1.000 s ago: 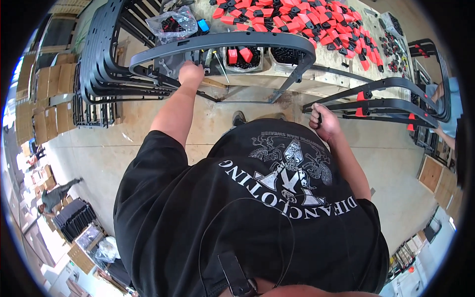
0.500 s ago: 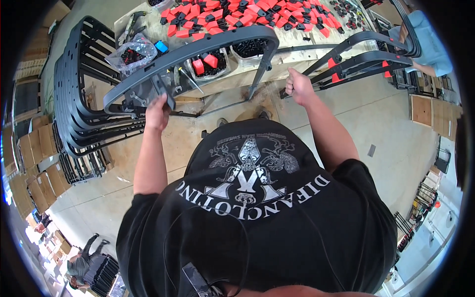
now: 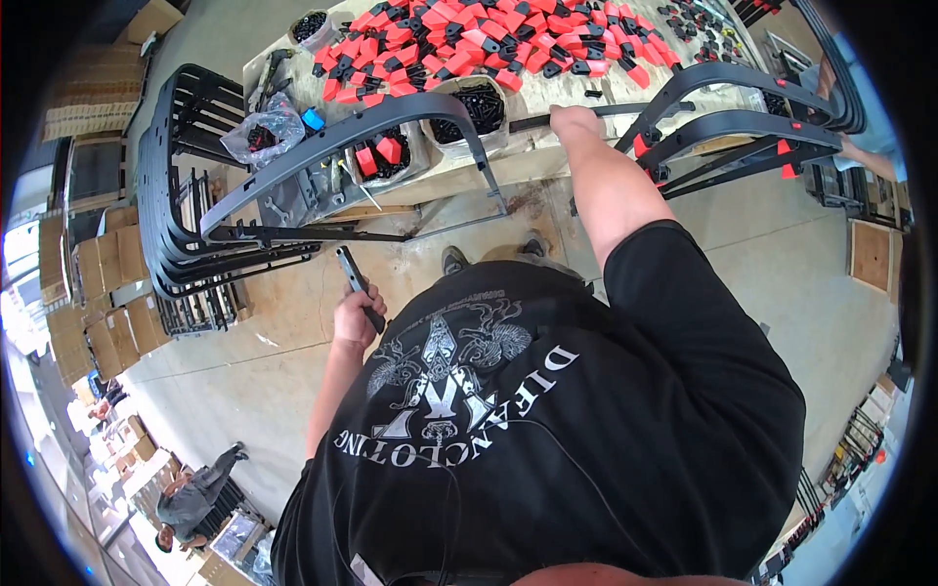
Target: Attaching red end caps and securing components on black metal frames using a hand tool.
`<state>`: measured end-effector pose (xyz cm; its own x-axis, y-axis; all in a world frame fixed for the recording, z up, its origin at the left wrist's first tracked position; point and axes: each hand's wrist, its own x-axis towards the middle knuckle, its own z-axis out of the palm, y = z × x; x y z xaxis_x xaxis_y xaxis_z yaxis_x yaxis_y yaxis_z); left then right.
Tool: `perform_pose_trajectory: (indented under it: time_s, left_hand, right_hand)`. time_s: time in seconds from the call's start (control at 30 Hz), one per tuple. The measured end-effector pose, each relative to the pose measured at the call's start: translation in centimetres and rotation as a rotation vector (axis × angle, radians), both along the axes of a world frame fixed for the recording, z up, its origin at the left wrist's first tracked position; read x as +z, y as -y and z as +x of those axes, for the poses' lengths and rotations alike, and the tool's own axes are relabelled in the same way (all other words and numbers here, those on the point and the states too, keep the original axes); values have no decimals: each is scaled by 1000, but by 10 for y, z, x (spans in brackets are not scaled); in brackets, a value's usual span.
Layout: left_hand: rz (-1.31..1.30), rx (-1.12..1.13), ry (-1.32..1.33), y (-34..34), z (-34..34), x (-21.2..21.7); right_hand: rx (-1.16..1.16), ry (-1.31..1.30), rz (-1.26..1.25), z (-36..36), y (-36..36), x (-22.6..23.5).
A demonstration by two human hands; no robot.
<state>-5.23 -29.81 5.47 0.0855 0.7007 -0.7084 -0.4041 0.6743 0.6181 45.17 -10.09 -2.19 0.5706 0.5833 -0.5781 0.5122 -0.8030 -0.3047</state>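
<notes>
My left hand [image 3: 358, 316] is closed around a slim, dark, bar-shaped tool [image 3: 355, 272], held in front of my body over the floor; its exact kind is not clear. At the table's near edge, my right hand [image 3: 576, 121] grips a long black flat bar [image 3: 630, 109], its fingers partly hidden. A curved black metal frame [image 3: 337, 130] stands between me and the table, apart from both hands. Behind it sit a tub of black fasteners [image 3: 477, 109] and a tub with red and black pieces [image 3: 399, 156].
Many red-and-black plastic parts [image 3: 479, 44] cover the wooden table [image 3: 547, 161]. Stacked black frames [image 3: 161, 195] stand at left, with a plastic bag [image 3: 264, 132] and wrench [image 3: 277, 209] nearby. More frames [image 3: 743, 127] rise at right, where a co-worker's arm [image 3: 870, 156] shows.
My left hand has drawn the tool back from the curved frame toward my body. My right hand has reached forward onto the black bar. The view has shifted.
</notes>
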Motion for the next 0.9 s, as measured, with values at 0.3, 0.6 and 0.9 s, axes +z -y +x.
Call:
perform_pose_trajectory:
  time_s: [0.3, 0.6, 0.9]
  left_hand:
    - [-77, 68, -136, 33, 59, 14]
    - [390, -170, -654, -18, 92, 1]
    - [653, -455, -599, -66, 128, 7]
  right_hand:
    - [-814, -470, 696, 3, 34, -31]
    - [-193, -307, 1103, 1, 133, 58]
    - [131, -827, 910, -6, 239, 151]
